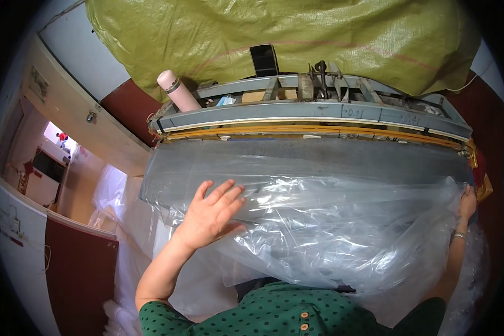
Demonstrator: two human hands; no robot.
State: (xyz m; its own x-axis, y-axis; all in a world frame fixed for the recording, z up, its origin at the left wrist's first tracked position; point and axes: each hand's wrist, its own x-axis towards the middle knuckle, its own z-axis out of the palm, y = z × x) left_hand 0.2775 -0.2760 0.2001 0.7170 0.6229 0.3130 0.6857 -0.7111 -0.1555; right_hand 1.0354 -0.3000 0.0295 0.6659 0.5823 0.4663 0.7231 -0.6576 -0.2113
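Note:
A large clear plastic sheet (pixel 330 224) lies in wrinkled folds over a grey work surface (pixel 252 154) and hangs down toward my body. My left hand (pixel 214 214) is over the left part of the sheet, fingers spread and holding nothing; whether the palm touches the film is hard to see. At the far right end, my right hand (pixel 467 203) has its fingers closed on the edge of the sheet. Behind the surface runs a long grey metal bar (pixel 297 111) with handwritten marks, with yellowish strips (pixel 308 131) along its front.
A pink bottle (pixel 178 91) leans at the back left of the frame. A dark phone (pixel 264 60) rests against a big yellow-green woven sack (pixel 330 33). A metal clamp screw (pixel 321 81) stands upright on the frame. More clear film (pixel 130 257) trails at left, near an open doorway (pixel 75 168).

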